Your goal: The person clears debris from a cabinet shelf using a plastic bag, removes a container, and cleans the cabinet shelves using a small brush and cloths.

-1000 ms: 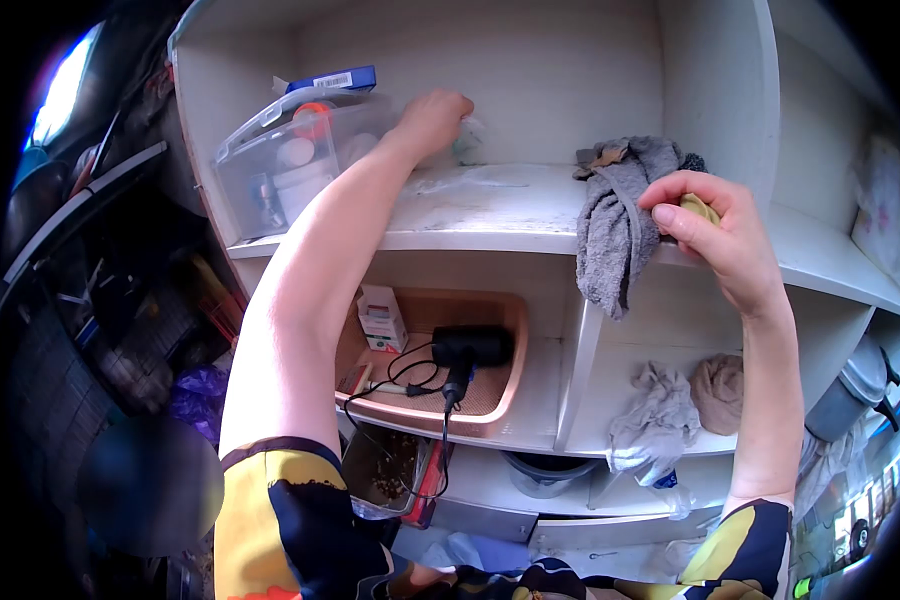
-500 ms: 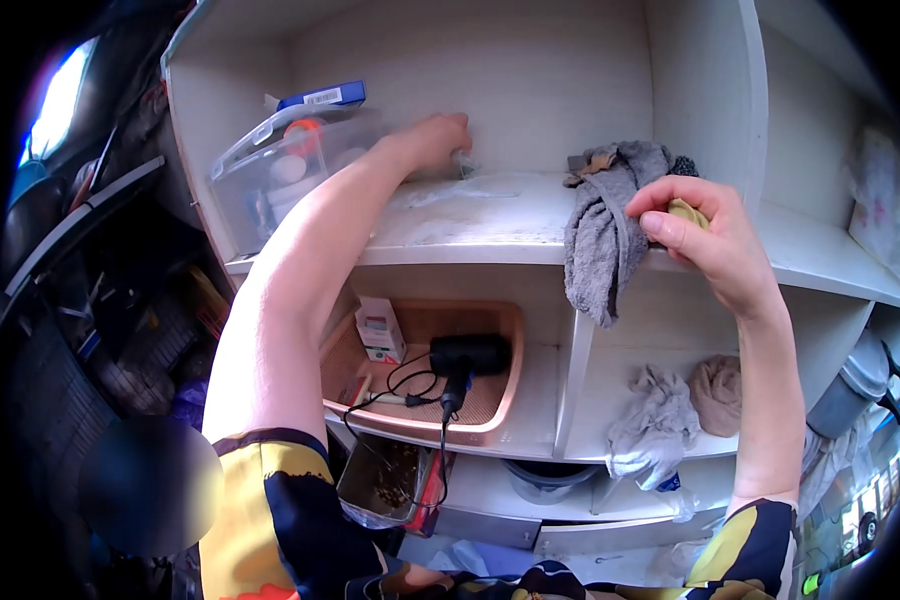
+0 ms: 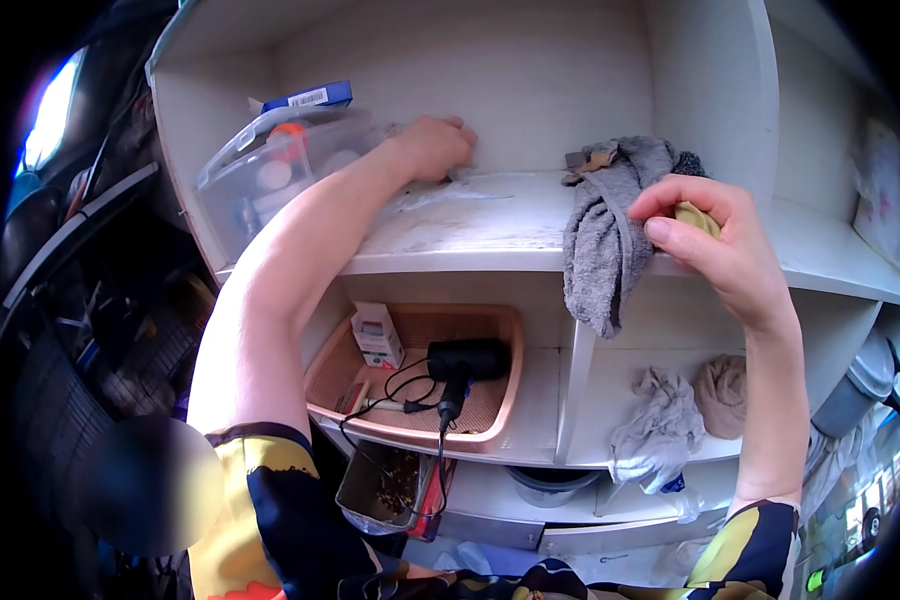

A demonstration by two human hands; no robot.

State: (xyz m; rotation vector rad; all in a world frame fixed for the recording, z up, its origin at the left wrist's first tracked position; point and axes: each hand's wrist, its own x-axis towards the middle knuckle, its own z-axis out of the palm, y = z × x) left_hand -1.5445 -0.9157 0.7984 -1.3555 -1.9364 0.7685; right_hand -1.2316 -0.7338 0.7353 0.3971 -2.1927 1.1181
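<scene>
My left hand (image 3: 433,148) reaches onto the upper shelf (image 3: 470,235), its fingers curled down near a bit of clear plastic (image 3: 458,180); what they hold, if anything, is hidden. A clear plastic box (image 3: 270,180) with a blue carton (image 3: 310,96) on top stands left of it. At the shelf's right part, my right hand (image 3: 705,225) is closed round a small yellowish-green item (image 3: 697,217). Next to its fingertips a grey cloth (image 3: 610,240) hangs over the shelf edge.
Below, a pink basket (image 3: 490,425) holds a black hair dryer (image 3: 460,365) and a white carton (image 3: 377,335). Crumpled cloths (image 3: 658,425) lie in the lower right compartment. A lidded grey pot (image 3: 855,390) is at the far right, a metal tin (image 3: 370,495) beneath the basket.
My left hand has lowered slightly, its fingers nearer the shelf surface. My right hand keeps its hold beside the grey cloth. The view has shifted a little.
</scene>
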